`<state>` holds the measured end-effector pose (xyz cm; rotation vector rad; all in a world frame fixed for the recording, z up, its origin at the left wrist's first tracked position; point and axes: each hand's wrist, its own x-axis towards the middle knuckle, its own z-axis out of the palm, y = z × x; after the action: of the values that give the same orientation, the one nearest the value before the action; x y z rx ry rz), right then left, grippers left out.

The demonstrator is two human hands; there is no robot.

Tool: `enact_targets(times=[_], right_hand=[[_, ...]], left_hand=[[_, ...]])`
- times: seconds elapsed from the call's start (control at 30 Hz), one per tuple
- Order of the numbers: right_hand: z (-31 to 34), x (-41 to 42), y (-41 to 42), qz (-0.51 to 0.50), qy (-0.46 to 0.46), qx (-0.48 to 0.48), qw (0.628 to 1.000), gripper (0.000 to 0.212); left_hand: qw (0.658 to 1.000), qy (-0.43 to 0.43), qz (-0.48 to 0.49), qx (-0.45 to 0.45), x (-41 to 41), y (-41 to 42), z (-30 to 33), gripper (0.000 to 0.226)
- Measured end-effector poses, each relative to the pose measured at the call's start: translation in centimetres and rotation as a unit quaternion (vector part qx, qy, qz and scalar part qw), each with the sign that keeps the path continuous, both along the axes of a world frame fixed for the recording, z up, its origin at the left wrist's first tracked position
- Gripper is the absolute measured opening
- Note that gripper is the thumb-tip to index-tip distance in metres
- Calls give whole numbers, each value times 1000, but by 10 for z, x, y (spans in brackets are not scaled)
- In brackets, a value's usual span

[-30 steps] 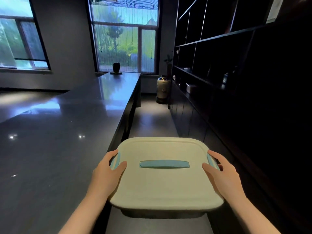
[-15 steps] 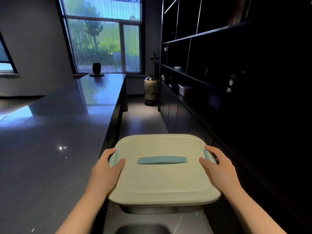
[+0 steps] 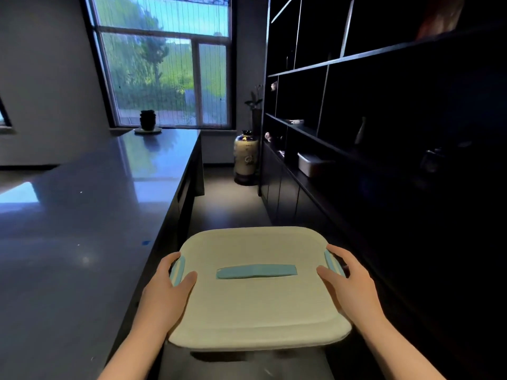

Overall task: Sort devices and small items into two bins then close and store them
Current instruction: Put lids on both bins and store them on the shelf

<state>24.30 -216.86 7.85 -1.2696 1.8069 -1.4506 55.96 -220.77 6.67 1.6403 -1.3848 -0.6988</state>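
Left hand (image 3: 167, 292) and right hand (image 3: 349, 283) grasp the lidded cream plastic bin (image 3: 258, 311) by its pale-blue side latches (image 3: 177, 271); if one unclips in the aisle, the bin could drop.

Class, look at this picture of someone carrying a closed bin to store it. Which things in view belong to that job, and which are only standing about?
Part of the job:
- closed bin with cream lid
- left hand and right hand, each holding a side
- second lidded bin, already on the dark shelf

Just standing about:
- floor vase
- dark pot on the counter
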Motion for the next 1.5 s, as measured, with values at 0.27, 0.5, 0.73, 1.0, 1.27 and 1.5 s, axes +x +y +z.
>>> enact_targets(times=[0.27,0.5,0.73,1.0,1.27,1.5], right_hand=[[-12,4,-179,-9,-74,-9,997,49],[-16,-7,-295,-60,-100,4,993,45],[-33,-52,-407,-110,-82,12,990,45],[-48,-123,-535,-167,-97,14,981,43],[-53,-171,-649,-207,-117,18,971,45],[-81,-194,-744,-298,-139,8,944,45]], left_hand=[[999,0,-32,-22,8,-197,-2,54],[997,5,-72,-29,-16,-341,9,55],[994,8,-109,-6,-73,-472,-16,52],[990,-6,-137,15,-165,-631,-22,46],[983,-13,-177,43,-223,-771,-39,47],[953,-41,-296,56,-280,-914,-52,58]])
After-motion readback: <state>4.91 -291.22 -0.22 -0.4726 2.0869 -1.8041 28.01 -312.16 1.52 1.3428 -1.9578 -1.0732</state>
